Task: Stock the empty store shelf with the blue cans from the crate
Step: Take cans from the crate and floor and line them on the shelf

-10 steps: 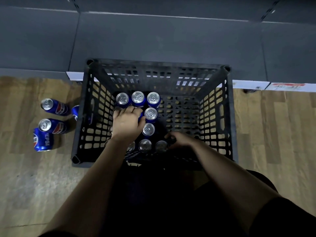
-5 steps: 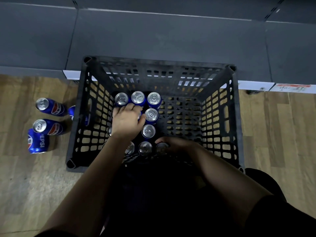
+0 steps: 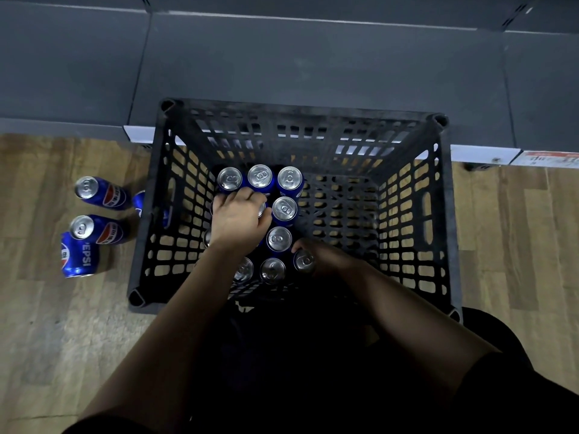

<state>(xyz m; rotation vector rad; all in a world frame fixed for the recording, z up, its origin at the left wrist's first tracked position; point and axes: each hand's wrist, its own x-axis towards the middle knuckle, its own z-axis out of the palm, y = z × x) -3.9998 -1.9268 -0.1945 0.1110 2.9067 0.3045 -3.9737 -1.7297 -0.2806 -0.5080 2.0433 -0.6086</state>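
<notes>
Blue aluminium under both hands here! Fingers (image 3: 249, 195) of the left hand (image 3: 238, 219) are curled down over a blue can (image 3: 262, 210) in the middle of the pack. They grip it from above, with just a sliver of silver lid peeking past the knuckles. Lower and to the right, the right hand (image 3: 326, 256) sits in shadow, its fingers wrapped round the end can (image 3: 303, 260) of the near row, lid in plain sight.

Around them, upright cans crowd the left half of the crate. There's a far row of three (image 3: 260, 176), a pair of cans (image 3: 284, 209) running down just beside the left hand, and near-row cans (image 3: 272, 270) between the two forearms. The black lattice crate (image 3: 407, 195) stands centre frame on the wooden floor (image 3: 47, 324). It is right in front of the dark grey shelf (image 3: 313, 57) that fills the top of the frame, with a white price strip (image 3: 482, 153) along its edge.

Out at the left of frame, loose cans (image 3: 100, 194) wait on the floor. Two are upright, a third can (image 3: 78, 255) appears to lie on its side, and another is half hidden behind the crate wall.
</notes>
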